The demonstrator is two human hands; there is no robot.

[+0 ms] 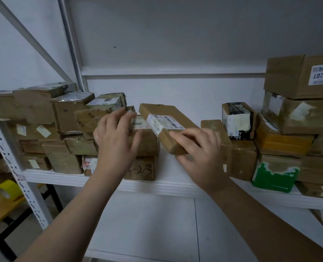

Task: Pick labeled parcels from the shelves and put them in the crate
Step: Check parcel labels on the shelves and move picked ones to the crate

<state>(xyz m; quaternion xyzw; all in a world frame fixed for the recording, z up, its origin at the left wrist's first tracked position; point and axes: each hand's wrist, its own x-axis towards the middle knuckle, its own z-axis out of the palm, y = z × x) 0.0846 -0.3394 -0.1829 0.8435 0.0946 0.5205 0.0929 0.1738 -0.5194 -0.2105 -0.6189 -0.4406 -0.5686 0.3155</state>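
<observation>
While my right hand (200, 150) has its fingers (181, 138) curled round the near end of the long labeled parcel (164, 118), which lies tilted above the hand-marked box (141, 170), my left hand (115, 137) presses with straight fingers on the smaller boxes (141, 122) above that same box. I should lift slowly, so these neighbours do not slide.

The left hand (115, 140) and right hand (204, 159) are bare. The left forearm (75, 214) and right forearm (260, 214) are bare too, uncovered to the picture's edge. The fingers (181, 140) are slender and blurred at the tips.
</observation>
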